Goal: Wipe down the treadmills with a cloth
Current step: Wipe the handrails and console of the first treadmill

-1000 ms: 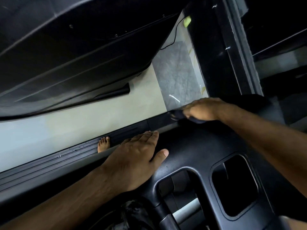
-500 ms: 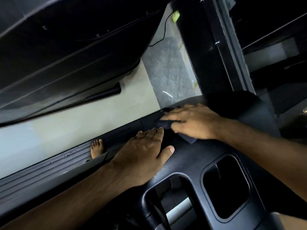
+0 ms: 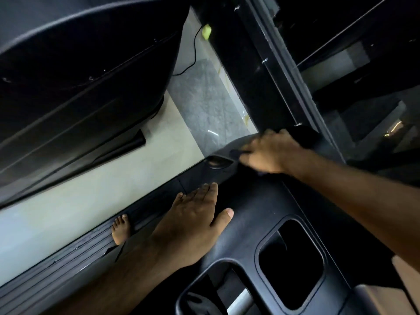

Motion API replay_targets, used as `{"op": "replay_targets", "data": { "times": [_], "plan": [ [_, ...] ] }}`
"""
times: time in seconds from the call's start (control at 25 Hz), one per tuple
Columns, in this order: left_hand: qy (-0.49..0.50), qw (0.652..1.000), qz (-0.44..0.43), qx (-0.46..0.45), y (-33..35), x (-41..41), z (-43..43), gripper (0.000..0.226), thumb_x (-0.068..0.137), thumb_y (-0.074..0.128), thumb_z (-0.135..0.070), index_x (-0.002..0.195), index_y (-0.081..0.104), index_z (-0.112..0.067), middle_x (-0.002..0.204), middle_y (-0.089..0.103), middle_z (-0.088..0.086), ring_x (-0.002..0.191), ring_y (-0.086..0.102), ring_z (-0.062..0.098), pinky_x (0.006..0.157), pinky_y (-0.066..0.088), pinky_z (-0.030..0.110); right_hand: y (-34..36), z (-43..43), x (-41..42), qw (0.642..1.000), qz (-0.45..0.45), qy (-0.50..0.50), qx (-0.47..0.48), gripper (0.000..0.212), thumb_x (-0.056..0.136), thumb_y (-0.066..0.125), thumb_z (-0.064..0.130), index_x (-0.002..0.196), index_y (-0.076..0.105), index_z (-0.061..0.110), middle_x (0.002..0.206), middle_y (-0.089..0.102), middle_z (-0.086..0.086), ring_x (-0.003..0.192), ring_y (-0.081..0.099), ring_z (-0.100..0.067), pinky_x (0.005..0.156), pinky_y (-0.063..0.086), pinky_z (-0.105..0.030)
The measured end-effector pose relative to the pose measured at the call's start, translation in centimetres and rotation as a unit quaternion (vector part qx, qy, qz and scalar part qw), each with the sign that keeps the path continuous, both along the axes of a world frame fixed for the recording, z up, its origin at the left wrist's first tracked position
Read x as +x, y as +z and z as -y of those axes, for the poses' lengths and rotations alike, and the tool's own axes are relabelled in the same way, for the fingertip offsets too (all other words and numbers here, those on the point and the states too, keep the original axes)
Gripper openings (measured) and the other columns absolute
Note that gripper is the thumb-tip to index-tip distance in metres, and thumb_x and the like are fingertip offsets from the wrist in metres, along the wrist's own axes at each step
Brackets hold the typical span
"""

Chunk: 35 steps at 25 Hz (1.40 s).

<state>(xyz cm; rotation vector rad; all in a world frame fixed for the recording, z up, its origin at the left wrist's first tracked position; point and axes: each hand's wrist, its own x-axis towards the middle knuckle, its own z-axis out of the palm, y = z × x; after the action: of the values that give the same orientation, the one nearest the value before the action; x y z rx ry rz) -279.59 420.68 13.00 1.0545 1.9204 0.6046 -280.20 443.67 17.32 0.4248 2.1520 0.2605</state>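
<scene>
Treadmill console wipe: cloth swung back to far corner

Head view: Treadmill console [image 3: 254,226], dark moulded plastic, fills lower right of frame. Right hand [image 3: 270,153] w/ fingers curled down onto dark cloth [image 3: 236,153], pinning it to console's far upper edge by a small oval recess [image 3: 216,161]; motion-blurred, so grip detail unclear. Half a sec ago sat lower and nearer left hand; now shifted up and away twd black upright post [image 3: 261,64]. Likely a back-and-forth stroke, covering the top rim, w/ the rest of console probably not done yet. Left hand [image 3: 193,226] flat, fingers straight and together, thumb out, resting on console's near-left edge as a brace; holds nothing, unmoved vs. earlier frames. Hands near but apart.

Surface & room: cup-holder pocket [image 3: 293,267] cut into console at lower right. Ribbed side rail [image 3: 75,253] runs along left, bare foot [image 3: 121,229] on it. Pale floor [image 3: 91,194] beyond, grey mat patch [image 3: 209,105], thin black cable w/ yellow-green plug [image 3: 206,31]. Second dark machine [image 3: 79,64] upper left. Dim light overall.
</scene>
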Motion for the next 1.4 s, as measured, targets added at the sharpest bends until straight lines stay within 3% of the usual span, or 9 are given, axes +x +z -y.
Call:
{"op": "replay_targets", "data": {
  "times": [0.12, 0.24, 0.4, 0.56, 0.68, 0.76, 1.0, 1.24, 1.4],
  "plan": [
    [0.01, 1.0, 0.007, 0.008, -0.8, -0.1, -1.3, 0.098, 0.074, 0.0, -0.071, 0.155, 0.016, -0.017, 0.161, 0.023, 0.0, 0.147, 0.021, 0.011, 0.118, 0.022, 0.041, -0.1, 1.7, 1.7, 0.994, -0.004, 0.049, -0.094, 0.059, 0.086, 0.023, 0.063, 0.141, 0.041, 0.051, 0.153, 0.042, 0.015, 0.136, 0.04, -0.022, 0.106, 0.031, -0.045],
    [0.009, 0.999, 0.034, 0.009, -1.1, -0.2, -2.7, 0.097, 0.075, 0.007, -0.073, 0.155, 0.016, -0.019, 0.161, 0.022, -0.001, 0.146, 0.022, 0.011, 0.117, 0.025, 0.044, 0.4, -2.5, 0.1, 0.999, 0.013, -0.023, 0.034, 0.055, 0.092, 0.025, 0.063, 0.142, 0.043, 0.048, 0.153, 0.043, 0.005, 0.135, 0.039, -0.031, 0.109, 0.03, -0.053],
    [0.029, 0.998, 0.063, 0.009, -2.2, -0.4, -5.1, 0.099, 0.071, 0.008, -0.077, 0.154, 0.018, -0.024, 0.161, 0.023, -0.005, 0.146, 0.023, 0.01, 0.115, 0.027, 0.049, -0.4, -1.8, 1.2, 0.998, 0.003, 0.038, -0.056, 0.048, 0.093, 0.035, 0.055, 0.14, 0.045, 0.049, 0.152, 0.044, 0.012, 0.137, 0.041, -0.024, 0.106, 0.031, -0.045],
    [0.012, 0.997, 0.069, 0.021, -2.0, -0.6, -6.7, 0.088, 0.082, 0.017, -0.073, 0.154, 0.018, -0.022, 0.161, 0.022, -0.003, 0.147, 0.022, 0.011, 0.117, 0.025, 0.046, 0.5, -5.4, 0.6, 0.999, -0.003, -0.015, 0.05, 0.046, 0.098, 0.032, 0.059, 0.143, 0.038, 0.053, 0.152, 0.043, 0.007, 0.133, 0.041, -0.03, 0.107, 0.034, -0.051],
    [0.013, 0.997, 0.066, 0.033, -2.3, -0.6, -7.5, 0.091, 0.08, 0.015, -0.073, 0.154, 0.019, -0.02, 0.161, 0.023, -0.001, 0.147, 0.023, 0.013, 0.117, 0.025, 0.044, -0.2, -3.7, 1.7, 0.997, -0.03, 0.031, -0.061, 0.044, 0.095, 0.038, 0.051, 0.139, 0.047, 0.05, 0.15, 0.045, 0.014, 0.133, 0.043, -0.022, 0.107, 0.033, -0.042],
    [0.019, 0.997, 0.078, 0.023, -2.5, -0.6, -7.8, 0.094, 0.076, 0.012, -0.077, 0.154, 0.015, -0.025, 0.162, 0.018, -0.007, 0.147, 0.02, 0.011, 0.116, 0.025, 0.05, 0.1, -5.8, 0.8, 1.0, -0.024, -0.007, -0.014, 0.042, 0.094, 0.041, 0.051, 0.134, 0.052, 0.046, 0.146, 0.05, 0.008, 0.13, 0.046, -0.026, 0.106, 0.036, -0.045],
    [0.013, 0.993, 0.098, 0.067, -1.9, -1.6, -9.6, 0.065, 0.099, 0.039, -0.049, 0.153, 0.025, -0.016, 0.16, 0.025, 0.0, 0.147, 0.021, 0.012, 0.12, 0.015, 0.029, -0.9, -8.0, 0.8, 0.995, -0.027, -0.071, 0.065, 0.049, 0.094, 0.034, 0.055, 0.138, 0.051, 0.042, 0.148, 0.048, 0.004, 0.133, 0.043, -0.031, 0.107, 0.036, -0.05],
    [-0.009, 0.99, 0.118, 0.077, -1.0, -2.6, -11.9, 0.058, 0.101, 0.041, -0.04, 0.154, 0.026, -0.02, 0.16, 0.023, -0.005, 0.146, 0.019, 0.007, 0.114, 0.012, 0.019, -1.6, -6.0, 2.6, 0.955, -0.14, -0.187, 0.183, 0.055, 0.096, 0.027, 0.054, 0.14, 0.052, 0.032, 0.153, 0.039, 0.003, 0.13, 0.036, -0.029, 0.099, 0.032, -0.049],
    [-0.003, 0.986, 0.139, 0.093, 0.1, -2.3, -12.5, 0.054, 0.103, 0.041, -0.031, 0.153, 0.026, -0.019, 0.161, 0.022, -0.005, 0.146, 0.017, 0.004, 0.111, 0.007, 0.013, -0.5, -6.2, 3.7, 0.859, -0.249, -0.384, 0.231, 0.059, 0.095, 0.037, 0.053, 0.151, 0.031, 0.033, 0.165, 0.014, -0.001, 0.139, 0.026, -0.037, 0.104, 0.031, -0.054]
  ]
}}
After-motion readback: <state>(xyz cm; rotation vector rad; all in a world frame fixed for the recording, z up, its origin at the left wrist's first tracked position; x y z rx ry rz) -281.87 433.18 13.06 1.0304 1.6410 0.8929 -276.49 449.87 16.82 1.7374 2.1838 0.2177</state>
